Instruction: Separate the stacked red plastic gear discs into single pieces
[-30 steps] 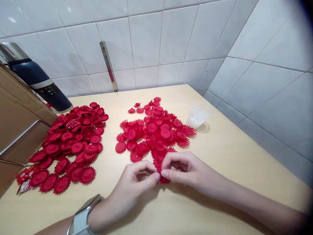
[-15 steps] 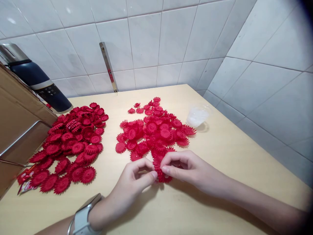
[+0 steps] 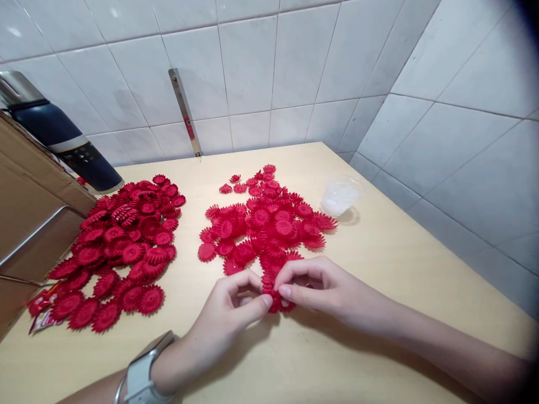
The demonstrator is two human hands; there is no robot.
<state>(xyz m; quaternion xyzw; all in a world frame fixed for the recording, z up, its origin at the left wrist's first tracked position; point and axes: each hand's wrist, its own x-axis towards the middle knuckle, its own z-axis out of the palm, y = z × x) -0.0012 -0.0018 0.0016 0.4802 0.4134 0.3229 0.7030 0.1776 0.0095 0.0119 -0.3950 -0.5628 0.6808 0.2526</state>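
Near the front of the table, a red fringed flower piece (image 3: 269, 283) is pinched between my two hands. My left hand (image 3: 236, 306) grips its left edge, thumb and fingers pressed together. From the other side my right hand (image 3: 314, 283) pinches it with thumb and forefinger. Part of the piece is hidden behind the fingertips. Just beyond my hands lies a loose heap of similar red flower pieces (image 3: 261, 219). Another pile of red flower pieces (image 3: 132, 252), fuller and round, spreads over the left side of the table.
A clear plastic cup (image 3: 340, 196) with something white in it leans at the right of the heap. To the left are a cardboard box (image 3: 37, 207), a tilted dark blue flask (image 3: 63, 129) and small wrappers (image 3: 44, 311). Tiled walls (image 3: 252, 62) border the table (image 3: 362, 359).
Both hands keep their hold on the red flower piece, with only slight shifts of the fingers. The whole view has moved a little.
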